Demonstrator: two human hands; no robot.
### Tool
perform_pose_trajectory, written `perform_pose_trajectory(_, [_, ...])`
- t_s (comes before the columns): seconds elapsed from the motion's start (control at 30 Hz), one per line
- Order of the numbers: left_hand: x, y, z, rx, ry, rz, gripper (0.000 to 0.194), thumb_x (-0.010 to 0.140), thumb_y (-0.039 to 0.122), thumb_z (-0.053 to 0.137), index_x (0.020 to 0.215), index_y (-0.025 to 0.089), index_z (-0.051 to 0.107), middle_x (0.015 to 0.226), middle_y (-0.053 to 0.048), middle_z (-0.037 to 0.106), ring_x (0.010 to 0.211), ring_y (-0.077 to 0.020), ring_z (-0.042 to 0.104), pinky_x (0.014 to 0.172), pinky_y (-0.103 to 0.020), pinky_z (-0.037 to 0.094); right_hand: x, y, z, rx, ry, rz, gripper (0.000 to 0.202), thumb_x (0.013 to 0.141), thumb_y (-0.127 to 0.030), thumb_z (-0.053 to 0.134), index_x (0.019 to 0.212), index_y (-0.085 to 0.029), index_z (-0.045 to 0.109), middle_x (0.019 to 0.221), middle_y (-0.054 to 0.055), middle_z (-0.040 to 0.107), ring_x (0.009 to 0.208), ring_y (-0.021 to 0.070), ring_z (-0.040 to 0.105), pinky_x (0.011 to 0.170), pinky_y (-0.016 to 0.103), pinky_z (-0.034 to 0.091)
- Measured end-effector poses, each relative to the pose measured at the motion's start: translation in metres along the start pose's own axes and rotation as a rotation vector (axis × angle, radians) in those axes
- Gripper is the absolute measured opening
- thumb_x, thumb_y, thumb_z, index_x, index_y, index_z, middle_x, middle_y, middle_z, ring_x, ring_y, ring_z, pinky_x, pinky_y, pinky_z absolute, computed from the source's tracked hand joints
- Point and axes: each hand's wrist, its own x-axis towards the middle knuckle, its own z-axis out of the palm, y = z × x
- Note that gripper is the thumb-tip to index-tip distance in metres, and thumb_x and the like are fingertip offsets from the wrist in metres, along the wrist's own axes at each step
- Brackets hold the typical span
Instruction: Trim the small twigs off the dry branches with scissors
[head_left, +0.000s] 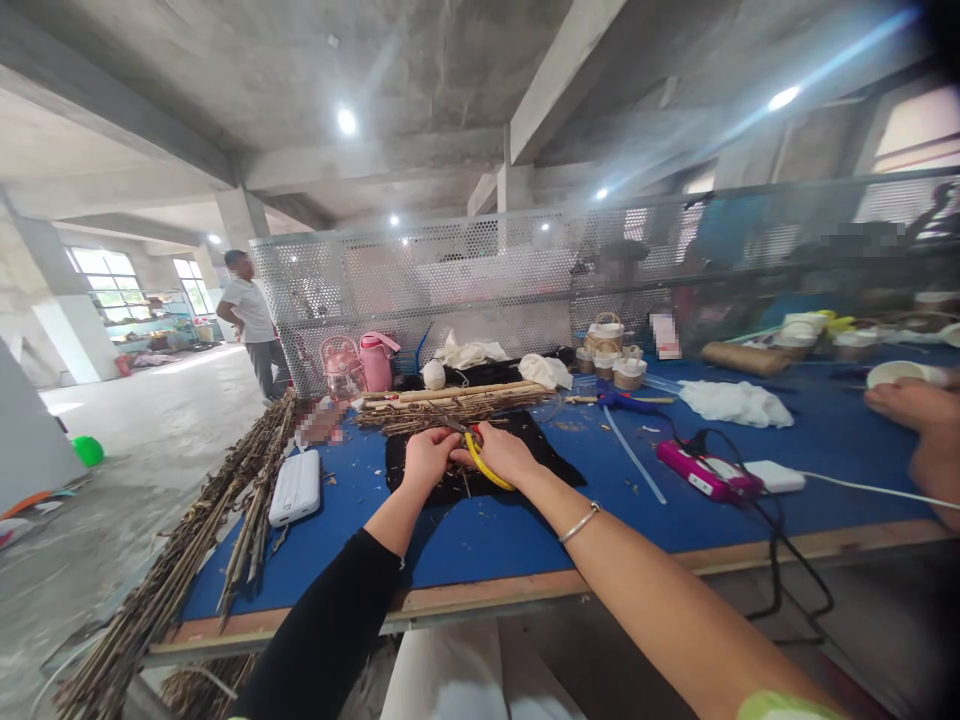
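Observation:
My right hand (pixel 504 452) grips yellow-handled pruning shears (pixel 480 458), their dark blades pointing up and left toward my other hand. Beside the blades, my left hand (pixel 429 458) has its fingers pinched together; what they hold is too small to make out. Both hands are over a black cloth (pixel 551 455) strewn with small bits of twig. Just beyond the cloth lies a row of thin cut twigs (pixel 450 408), with paler sticks (pixel 480 392) behind it.
Long bundled stalks (pixel 202 500) lean over the table's left edge near a white power bank (pixel 295 488). A blue glue gun (pixel 626 402), a magenta power strip (pixel 705 472) and crumpled white cloth (pixel 735 403) lie right. A co-worker's hand (pixel 911 405) holds a pale cup at far right.

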Motion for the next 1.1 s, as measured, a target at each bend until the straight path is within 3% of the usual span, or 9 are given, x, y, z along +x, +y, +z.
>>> perform_pose_trajectory(0.27, [0.001, -0.003, 0.0, 0.013, 0.025, -0.007, 0.025, 0.072, 0.033, 0.056, 0.081, 0.013, 0.068, 0.063, -0.003, 0.063, 0.043, -0.0075, 0.045, 0.041, -0.019, 0.038, 0.0, -0.001, -0.005, -0.018, -0.027, 0.039, 0.06, 0.065, -0.073, 0.047, 0.091, -0.019, 0.056, 0.093, 0.012, 0.064, 0.086, 0.0255, 0.06, 0.065, 0.028, 0.038])
perform_pose_trajectory(0.47, [-0.002, 0.004, -0.001, 0.09, 0.067, 0.037, 0.024, 0.072, 0.032, 0.055, 0.075, 0.013, 0.069, 0.061, -0.003, 0.064, 0.048, -0.0098, 0.05, 0.046, -0.02, 0.038, 0.0, 0.002, 0.0, 0.015, 0.007, 0.002, 0.066, 0.061, -0.073, 0.051, 0.097, -0.018, 0.052, 0.093, 0.011, 0.063, 0.088, 0.0249, 0.06, 0.066, 0.027, 0.038])
perform_pose_trajectory(0.7, [-0.005, 0.007, -0.002, 0.008, -0.002, 0.046, 0.026, 0.073, 0.031, 0.054, 0.086, 0.013, 0.068, 0.066, -0.003, 0.066, 0.049, -0.0099, 0.05, 0.047, -0.021, 0.04, -0.001, -0.002, 0.001, 0.054, 0.029, 0.012, 0.061, 0.064, -0.069, 0.053, 0.097, -0.017, 0.05, 0.095, 0.011, 0.063, 0.091, 0.025, 0.059, 0.067, 0.027, 0.038])
perform_pose_trajectory(0.9, [-0.001, 0.0, -0.001, -0.054, -0.028, 0.196, 0.025, 0.073, 0.026, 0.055, 0.09, 0.014, 0.068, 0.083, -0.004, 0.069, 0.074, -0.0149, 0.059, 0.071, -0.024, 0.045, -0.002, -0.003, -0.003, 0.035, 0.088, -0.032, 0.062, 0.064, -0.069, 0.053, 0.098, -0.017, 0.05, 0.097, 0.011, 0.061, 0.093, 0.0246, 0.058, 0.07, 0.028, 0.038])
perform_pose_trajectory(1.1, [-0.001, -0.003, 0.0, 0.02, 0.005, 0.19, 0.025, 0.072, 0.029, 0.055, 0.087, 0.015, 0.069, 0.081, -0.004, 0.069, 0.073, -0.0162, 0.059, 0.07, -0.025, 0.045, 0.0, 0.0, 0.001, 0.002, 0.088, -0.044, 0.063, 0.064, -0.071, 0.051, 0.096, -0.017, 0.05, 0.097, 0.011, 0.061, 0.093, 0.0249, 0.058, 0.07, 0.028, 0.038])
